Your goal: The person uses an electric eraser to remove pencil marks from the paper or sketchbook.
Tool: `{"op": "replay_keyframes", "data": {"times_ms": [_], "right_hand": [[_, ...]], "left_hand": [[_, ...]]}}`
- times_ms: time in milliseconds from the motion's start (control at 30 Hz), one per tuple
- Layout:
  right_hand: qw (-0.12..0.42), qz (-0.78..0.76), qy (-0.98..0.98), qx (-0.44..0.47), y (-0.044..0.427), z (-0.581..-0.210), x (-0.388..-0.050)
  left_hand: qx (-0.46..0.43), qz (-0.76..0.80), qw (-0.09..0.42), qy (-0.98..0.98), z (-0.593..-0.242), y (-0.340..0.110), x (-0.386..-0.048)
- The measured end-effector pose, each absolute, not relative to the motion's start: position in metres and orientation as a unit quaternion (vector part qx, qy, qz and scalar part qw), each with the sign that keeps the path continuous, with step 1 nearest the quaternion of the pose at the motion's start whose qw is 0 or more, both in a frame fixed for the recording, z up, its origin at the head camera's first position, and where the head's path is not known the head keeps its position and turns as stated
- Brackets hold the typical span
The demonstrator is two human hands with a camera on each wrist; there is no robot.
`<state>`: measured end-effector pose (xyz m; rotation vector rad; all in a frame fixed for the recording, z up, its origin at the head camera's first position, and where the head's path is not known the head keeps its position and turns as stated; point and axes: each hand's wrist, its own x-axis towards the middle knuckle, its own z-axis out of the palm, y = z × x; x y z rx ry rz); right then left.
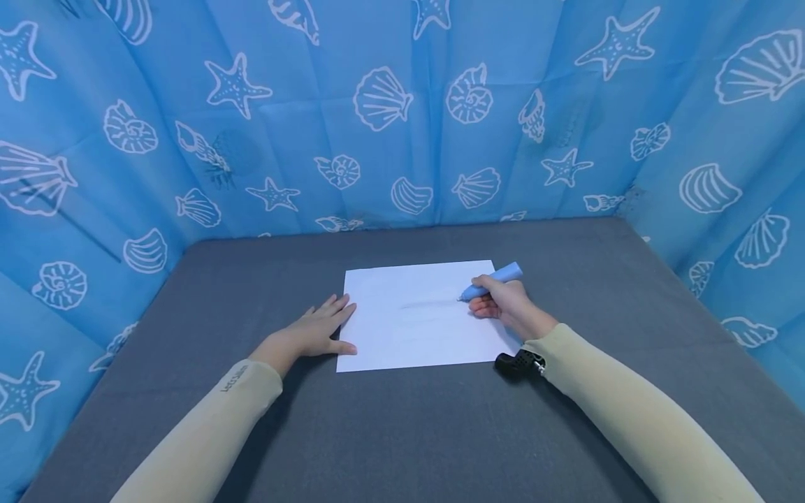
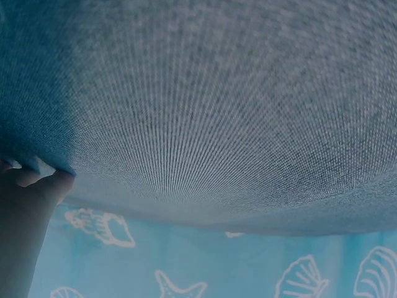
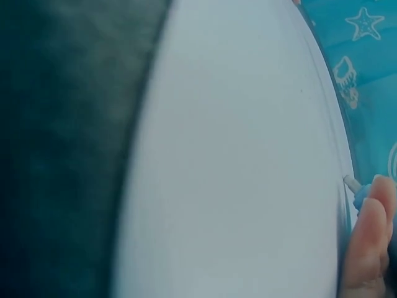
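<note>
A white sheet of paper (image 1: 402,339) lies flat on the grey cloth. My left hand (image 1: 316,330) rests on its left edge, fingers spread and straight; in the left wrist view only part of that hand (image 2: 34,205) shows at the left side. Over the paper's right part, my right hand (image 1: 511,306) grips a thick light-blue pen (image 1: 508,271) with a thin tip pointing left. In the right wrist view the pen (image 3: 361,195) meets or nearly meets the paper (image 3: 236,155). Faint grey streaks show mid-sheet; whether they are strokes or shadow I cannot tell.
The grey cloth-covered table (image 1: 390,426) surrounds the sheet. Behind it and at both sides hangs a blue curtain (image 1: 402,150) with white shells and starfish. A black device (image 1: 518,363) sits at my right wrist, by the paper's lower right corner.
</note>
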<state>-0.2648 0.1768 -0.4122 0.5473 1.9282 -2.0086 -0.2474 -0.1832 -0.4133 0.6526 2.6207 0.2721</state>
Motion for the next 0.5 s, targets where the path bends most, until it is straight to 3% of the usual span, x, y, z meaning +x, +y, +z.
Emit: {"op": "replay_keyframes", "data": {"times_ms": [500], "right_hand": [[0.187, -0.687, 0.669, 0.214, 0.1758, -0.4083, -0.2708]], "left_hand": [[0.229, 0.101, 0.215, 0.944, -0.4096, -0.1824, -0.2449]]}}
